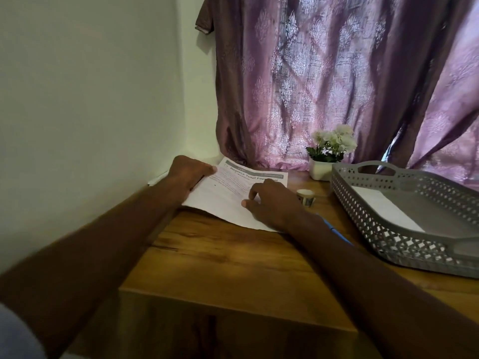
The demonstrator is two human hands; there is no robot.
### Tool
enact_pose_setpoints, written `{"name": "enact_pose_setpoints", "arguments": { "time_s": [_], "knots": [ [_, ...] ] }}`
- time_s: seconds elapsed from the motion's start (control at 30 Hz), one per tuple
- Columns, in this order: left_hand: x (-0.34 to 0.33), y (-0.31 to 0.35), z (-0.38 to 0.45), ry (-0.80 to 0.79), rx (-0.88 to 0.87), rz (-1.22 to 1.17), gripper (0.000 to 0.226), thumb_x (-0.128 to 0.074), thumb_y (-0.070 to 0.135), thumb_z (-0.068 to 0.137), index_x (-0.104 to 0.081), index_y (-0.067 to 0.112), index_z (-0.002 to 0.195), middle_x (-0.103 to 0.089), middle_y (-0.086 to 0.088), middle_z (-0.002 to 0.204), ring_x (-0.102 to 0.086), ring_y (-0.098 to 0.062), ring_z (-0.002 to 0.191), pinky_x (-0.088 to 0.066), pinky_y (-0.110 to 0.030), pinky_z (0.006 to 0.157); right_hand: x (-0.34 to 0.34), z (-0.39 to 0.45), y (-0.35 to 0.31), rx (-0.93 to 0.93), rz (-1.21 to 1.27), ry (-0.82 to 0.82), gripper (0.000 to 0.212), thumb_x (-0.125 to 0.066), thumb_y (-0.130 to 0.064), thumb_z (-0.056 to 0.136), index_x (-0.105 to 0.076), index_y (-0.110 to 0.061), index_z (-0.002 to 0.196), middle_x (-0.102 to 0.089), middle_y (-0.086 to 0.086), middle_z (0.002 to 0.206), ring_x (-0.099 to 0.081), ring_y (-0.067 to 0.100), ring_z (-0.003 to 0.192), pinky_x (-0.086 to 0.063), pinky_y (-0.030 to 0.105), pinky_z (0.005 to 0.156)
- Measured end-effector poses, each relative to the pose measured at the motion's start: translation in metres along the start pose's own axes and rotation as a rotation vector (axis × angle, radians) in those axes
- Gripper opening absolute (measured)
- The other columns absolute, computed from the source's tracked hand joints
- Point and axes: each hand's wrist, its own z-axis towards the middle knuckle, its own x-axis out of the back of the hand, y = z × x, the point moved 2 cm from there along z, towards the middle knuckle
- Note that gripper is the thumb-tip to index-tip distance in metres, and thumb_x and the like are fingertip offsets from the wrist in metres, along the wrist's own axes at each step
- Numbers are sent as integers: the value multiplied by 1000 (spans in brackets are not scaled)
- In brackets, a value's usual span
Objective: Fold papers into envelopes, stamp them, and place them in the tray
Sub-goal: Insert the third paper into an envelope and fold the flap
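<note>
Flat on the wood-grain table point(233, 257), both hands press a creased printed sheet point(228, 200).

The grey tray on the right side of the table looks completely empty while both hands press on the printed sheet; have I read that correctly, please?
Not quite: the grey tray is not empty. The head view shows a white paper already lying inside it. The rest holds: the tray sits on the right of the table, and the left hand and right hand both press on the printed sheet.
</note>
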Motion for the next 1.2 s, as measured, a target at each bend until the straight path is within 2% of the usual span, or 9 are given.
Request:
{"name": "enact_pose_setpoints", "arguments": {
  "time_s": [0.13, 0.37, 0.47, 0.57, 0.67, 0.73, 0.87, 1.0, 1.2],
  "knots": [
    [12, 6, 15, -15, -13, 142, 40, -94, 19, 72, -73, -2, 98, -77, -13, 97, -75, -30, 88, -62, -43, 87, -4, 4, 0, 18, 32, 15, 34, -58, -60, 93, -68, -28, 102, -60, -1, 112, -58, 21, 105, -52, 45, 91],
    [12, -18, 19, -81, 11, 9, 20, -71, 21, 92, -67, 1, 90, -74, -17, 89, -66, -27, 73, -50, -34, 66, -2, 3, -1, 29, 55, 31, 32, -62, -57, 92, -69, -28, 100, -62, -4, 108, -59, 18, 101, -52, 42, 89],
    [10, -19, 15, -109, -15, -6, 30, -73, 37, 94, -68, 7, 93, -78, -11, 90, -74, -26, 77, -54, -31, 64, -3, 3, -5, 62, 84, 27, 29, -63, -55, 92, -70, -28, 99, -64, -5, 107, -60, 16, 99, -53, 39, 86],
    [13, -19, 13, -130, -38, -101, 32, -82, 29, 88, -72, 4, 104, -79, -12, 92, -77, -22, 71, -57, -25, 54, -3, 2, -7, 106, 105, 25, 26, -66, -54, 91, -72, -29, 96, -64, -7, 103, -60, 14, 97, -52, 37, 86],
    [20, -23, 19, -134, -23, -152, 34, -86, 10, 82, -73, 1, 112, -78, -16, 102, -78, -28, 82, -61, -30, 67, -4, 0, -8, 120, 194, 39, 24, -68, -49, 91, -76, -27, 93, -66, -12, 97, -60, 8, 93, -53, 34, 85],
    [24, -22, 24, -156, -56, -99, 37, -83, 4, 82, -74, 6, 118, -76, -12, 111, -74, -23, 91, -58, -26, 75, -4, 0, -9, 103, 234, 205, 24, -64, -46, 95, -76, -26, 97, -68, -11, 100, -61, 7, 94, -50, 33, 84],
    [34, -18, 26, -230, -75, -267, 45, -75, 4, 90, -66, 12, 133, -76, -10, 115, -76, -25, 96, -61, -34, 83, 3, 9, 1, -137, 368, 464, 43, -61, -47, 97, -59, -19, 129, -59, 3, 121, -56, 18, 111, -37, 26, 84],
    [39, -19, 25, -288, -61, -440, 48, -72, 1, 90, -62, 9, 137, -76, -15, 116, -76, -34, 103, -60, -47, 93, 15, 19, 5, -362, 769, 550, 65, -69, -50, 90, -46, -19, 142, -58, 0, 119, -59, 20, 109, -50, 36, 96],
    [47, -14, 19, -496, -56, -490, 40, -67, 8, 95, -62, 7, 135, -71, -18, 129, -69, -37, 117, -56, -53, 100, 30, 41, 5, -599, 1307, 535, 65, -83, -15, 84, -48, -13, 139, -64, 12, 115, -65, 25, 100, -54, 35, 83]
  ]
}}
